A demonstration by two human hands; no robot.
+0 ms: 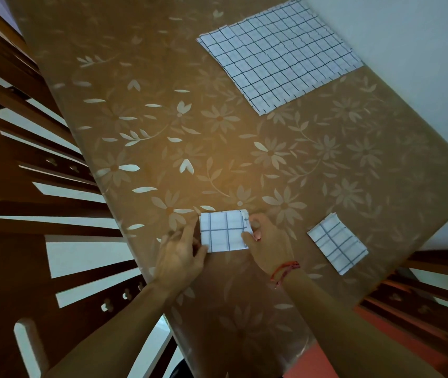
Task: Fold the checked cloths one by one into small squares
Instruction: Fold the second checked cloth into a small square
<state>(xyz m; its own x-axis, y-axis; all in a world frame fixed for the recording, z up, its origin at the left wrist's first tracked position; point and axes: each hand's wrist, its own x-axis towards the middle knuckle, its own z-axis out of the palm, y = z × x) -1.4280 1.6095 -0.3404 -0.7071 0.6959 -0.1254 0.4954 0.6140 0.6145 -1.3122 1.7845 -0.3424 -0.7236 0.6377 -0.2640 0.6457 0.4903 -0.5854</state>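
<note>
Lying between left hand point(182, 253) and right hand point(269, 245), folded checked cloth point(224, 231), each hand pinching its near edge.

Small folded square point(222, 231) near edge; second square point(337, 245) right; unfolded cloths point(280, 55) stacked far.

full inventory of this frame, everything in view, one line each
Small folded checked cloth: 1, white with dark grid, near table edge, between both hands.
Second folded checked cloth: 1, white with dark grid, lying free to the right of the hands.
Unfolded checked cloths: stack, at least 2, white with black grid, far end of table.
Table cover: 1, brown with pale flowers, over the table.
Wooden chairs: several, brown, left and right of the table.
Thread bracelet: 1, red, right wrist.
Left hand: 1, pinches the small cloth's left edge.
Right hand: 1, pinches its right edge.
</note>
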